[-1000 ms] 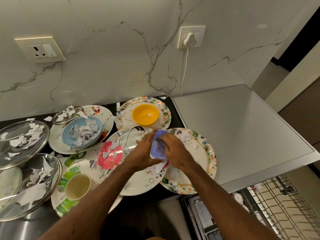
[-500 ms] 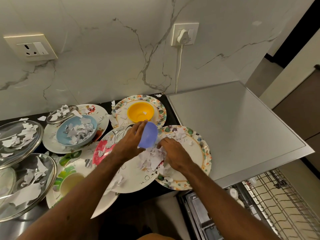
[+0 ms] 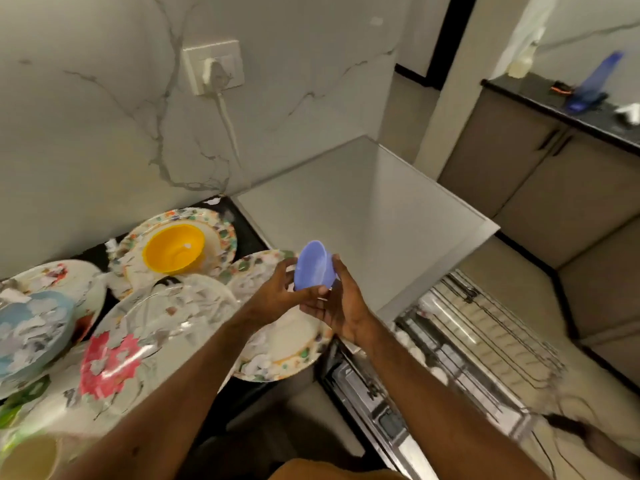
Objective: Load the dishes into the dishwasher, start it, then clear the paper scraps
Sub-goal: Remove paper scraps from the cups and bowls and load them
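A small purple bowl [image 3: 314, 266], tipped on its side, is held above the counter's right end between both hands. My left hand [image 3: 277, 295] grips its left rim and my right hand [image 3: 337, 301] cups it from the right and below. Beneath them lies a speckled plate [image 3: 284, 348] strewn with paper scraps [image 3: 256, 362]. A yellow bowl [image 3: 174, 248] sits on another speckled plate behind. A floral plate [image 3: 145, 337] and a light blue bowl [image 3: 33, 330] full of scraps lie to the left. The open dishwasher's wire rack [image 3: 485, 337] is at lower right.
A grey appliance top [image 3: 363, 216] adjoins the counter on the right. A plug and cord [image 3: 221, 88] hang on the marble wall. A cream cup [image 3: 29, 459] sits at lower left. A far counter [image 3: 554, 102] carries a blue bottle [image 3: 592, 83].
The purple bowl has been lifted off the plate and carried right. My right hand left the scraps and now holds the bowl too. The view has swung right toward the dishwasher.
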{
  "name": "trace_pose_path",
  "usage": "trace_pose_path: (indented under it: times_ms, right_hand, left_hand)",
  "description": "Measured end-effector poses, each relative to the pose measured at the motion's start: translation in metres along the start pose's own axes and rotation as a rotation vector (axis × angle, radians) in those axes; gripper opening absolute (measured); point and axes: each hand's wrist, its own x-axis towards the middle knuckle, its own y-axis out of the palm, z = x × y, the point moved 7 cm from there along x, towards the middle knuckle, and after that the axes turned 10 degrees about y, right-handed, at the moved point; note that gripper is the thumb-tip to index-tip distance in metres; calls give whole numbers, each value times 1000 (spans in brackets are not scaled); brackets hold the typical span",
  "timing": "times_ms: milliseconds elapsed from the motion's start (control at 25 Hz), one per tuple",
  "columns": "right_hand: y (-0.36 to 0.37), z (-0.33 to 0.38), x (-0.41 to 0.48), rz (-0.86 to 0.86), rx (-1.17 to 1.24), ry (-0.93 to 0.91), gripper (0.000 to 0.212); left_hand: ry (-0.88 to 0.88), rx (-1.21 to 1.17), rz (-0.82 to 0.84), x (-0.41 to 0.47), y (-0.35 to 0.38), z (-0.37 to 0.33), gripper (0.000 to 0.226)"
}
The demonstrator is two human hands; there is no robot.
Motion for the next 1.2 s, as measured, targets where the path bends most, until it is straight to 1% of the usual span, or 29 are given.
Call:
trace_pose_path:
  times_ms: [120,200,280,320,400,440,480,520,600,680,760,800,880,960,1080,1200]
  right_hand:
    - [-71,29,-19,-123,33,-131,62]
    - [-119,46,-32,-227,36,-245,62]
    - [-170,61,-43,-335,42,-342,54]
    - [-197,67,-47,-386,36,-379,56]
    - [-249,73,-50,-502,23,-402,78]
    - [-273,74,-53,-586,-12,-383,90]
    - [-294,76,-57,-665,-80,-371,96]
    - [-314,80,-60,-725,-165,-365,94]
    - [-352,84,-59,-787,-310,-336,83]
    - [-394,83,-45,-845,-461,-242,86]
    - [-428,82,-26,-876,-597,-151,94]
    - [-441,81,-16,-879,-654,-117,97]
    - [-459,83,2,-878,-759,-61,99]
    - [-476,85,21,-874,-864,-12,100]
    - [-497,80,45,-871,-976,47,98]
    - [-519,71,69,-865,-1039,85,94]
  left_hand:
    - [39,137,201,36,66,-25,91]
    - [41,258,321,53,111,-35,88]
    - [68,438,444,71,153,-33,81]
    - [103,534,522,82,174,-31,75]
    - [156,698,650,104,206,-23,67]
    - [176,773,697,117,220,-20,66]
    - [202,842,732,130,231,-18,68]
    - [229,901,759,144,244,-19,71]
    - [269,1004,795,172,265,-22,78]
    - [305,1076,827,198,283,-33,88]
    - [315,1171,883,219,298,-47,105]
    - [294,1228,905,227,301,-54,117]
    - [160,1290,926,239,303,-65,137]
    - [62,1304,961,247,314,-72,149]
    - [13,1369,1019,251,329,-75,159]
    - [5,1404,1031,256,336,-71,157]
